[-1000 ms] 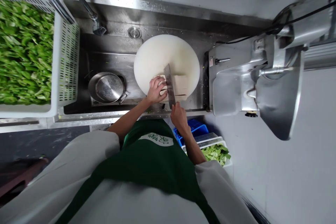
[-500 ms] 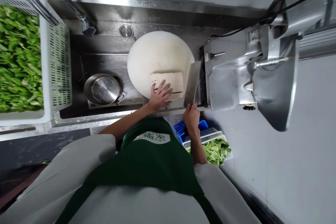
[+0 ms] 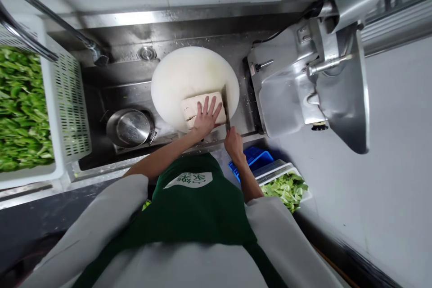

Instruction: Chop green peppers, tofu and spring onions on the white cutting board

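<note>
A pale block of tofu (image 3: 189, 106) lies near the front of a round white cutting board (image 3: 191, 69). Dark cut lines show at its left front part. My left hand (image 3: 204, 120) rests flat on top of the block, fingers spread and pointing away from me. In my right hand (image 3: 233, 144) is the handle of a cleaver (image 3: 226, 104), fingers wrapped round it. The blade stands on edge, seen almost from above, along the right end of the tofu. Whether it has cut in there I cannot tell.
Left of the board sits a metal pot (image 3: 130, 128) in the sink (image 3: 101, 81), under a faucet (image 3: 100, 55). A white basket (image 3: 72, 108) of green peppers stands far left. A metal slicing machine (image 3: 280, 99) is close on the right. Below it are a blue crate (image 3: 254, 158) and leafy greens (image 3: 286, 190).
The cleaver has moved left from beside the board to the tofu's right end, its blade turning upright. My left hand has shifted right and flattened on the block. The view has turned slightly.
</note>
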